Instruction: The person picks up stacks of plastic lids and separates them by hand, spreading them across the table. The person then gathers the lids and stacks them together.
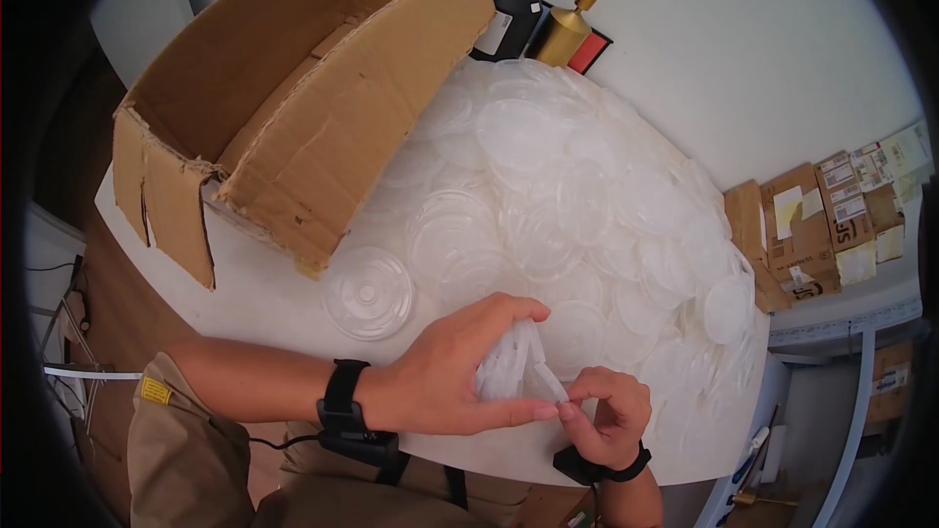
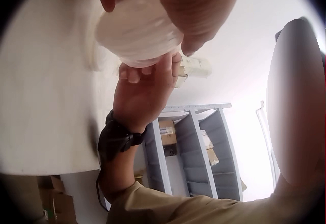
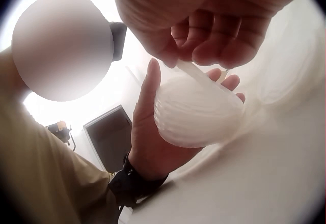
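Note:
In the head view my left hand (image 1: pixel 440 367) grips a short stack of translucent plastic lids (image 1: pixel 504 372), thumb on the near side and fingers round the far side. The thumb and fingertips of my right hand (image 1: pixel 611 416) pinch the rim of the end lid (image 1: pixel 546 379), which leans away from the others. In the right wrist view that end lid (image 3: pixel 201 79) tilts off the stack (image 3: pixel 191 122). A large heap of similar lids (image 1: pixel 548 205) spreads over the white table behind both hands, and one round lid (image 1: pixel 368 293) lies flat at its left edge.
A big open cardboard box (image 1: pixel 323 127) stands at the back left, its torn flap hanging at the near corner. Behind the heap are a black device (image 1: pixel 509 20) and a brass-coloured container (image 1: pixel 564 31). Taped cartons (image 1: pixel 807 225) sit beyond the table's right edge.

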`<action>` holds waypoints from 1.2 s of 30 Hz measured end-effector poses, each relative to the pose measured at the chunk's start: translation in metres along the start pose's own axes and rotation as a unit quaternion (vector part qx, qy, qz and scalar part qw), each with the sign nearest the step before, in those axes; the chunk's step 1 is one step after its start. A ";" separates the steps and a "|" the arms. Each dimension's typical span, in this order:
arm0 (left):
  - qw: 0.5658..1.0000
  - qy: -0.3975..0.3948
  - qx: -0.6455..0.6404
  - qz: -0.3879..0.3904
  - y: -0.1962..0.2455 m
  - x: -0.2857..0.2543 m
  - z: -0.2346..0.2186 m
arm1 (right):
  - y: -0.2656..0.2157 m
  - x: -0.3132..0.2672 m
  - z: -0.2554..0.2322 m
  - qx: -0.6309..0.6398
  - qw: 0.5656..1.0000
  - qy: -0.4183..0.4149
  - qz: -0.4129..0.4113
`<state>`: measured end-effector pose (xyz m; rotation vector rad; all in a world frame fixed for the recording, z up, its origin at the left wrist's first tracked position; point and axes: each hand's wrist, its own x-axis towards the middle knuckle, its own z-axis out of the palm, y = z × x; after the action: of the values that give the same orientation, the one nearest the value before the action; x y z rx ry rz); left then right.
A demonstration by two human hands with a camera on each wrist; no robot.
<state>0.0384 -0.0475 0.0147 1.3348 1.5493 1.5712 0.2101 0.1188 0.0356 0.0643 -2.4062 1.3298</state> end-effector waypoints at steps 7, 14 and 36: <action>0.999 -0.030 -0.023 -0.019 0.003 -0.001 0.003 | -0.008 -0.005 -0.016 0.095 0.957 0.209 0.178; 1.000 -0.005 -0.004 0.013 0.001 0.000 0.001 | 0.009 0.004 -0.032 0.102 0.927 0.339 0.119; 0.999 -0.008 -0.013 0.028 -0.006 -0.001 0.004 | -0.004 0.008 0.016 -0.042 0.996 -0.061 -0.044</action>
<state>0.0404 -0.0454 0.0083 1.3842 1.4888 1.6054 0.1988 0.1044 0.0335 0.2311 -2.5263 1.2157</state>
